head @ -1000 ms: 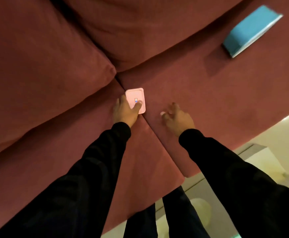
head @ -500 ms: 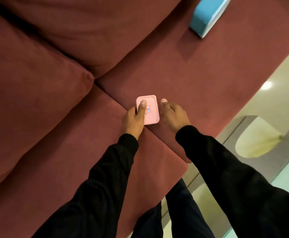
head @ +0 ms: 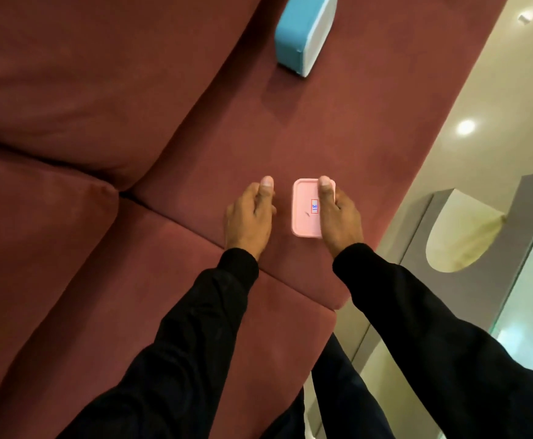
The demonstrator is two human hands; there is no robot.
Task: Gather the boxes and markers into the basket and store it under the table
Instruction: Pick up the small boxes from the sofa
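A small pink box with a little label on its lid is above the dark red sofa seat. My right hand grips it, thumb across the lid and fingers round its right side. My left hand hovers just left of the box, apart from it, with fingers loosely curled and nothing in them. A blue box with a white side lies farther back on the same seat cushion. No basket or markers are in view.
The sofa's back cushions fill the upper left. A second seat cushion lies in front of me. To the right are the pale glossy floor and a grey and cream piece of furniture.
The pink box passed from my left hand to my right hand. My left hand let go and now sits beside it. The view swung right, bringing the blue box nearer.
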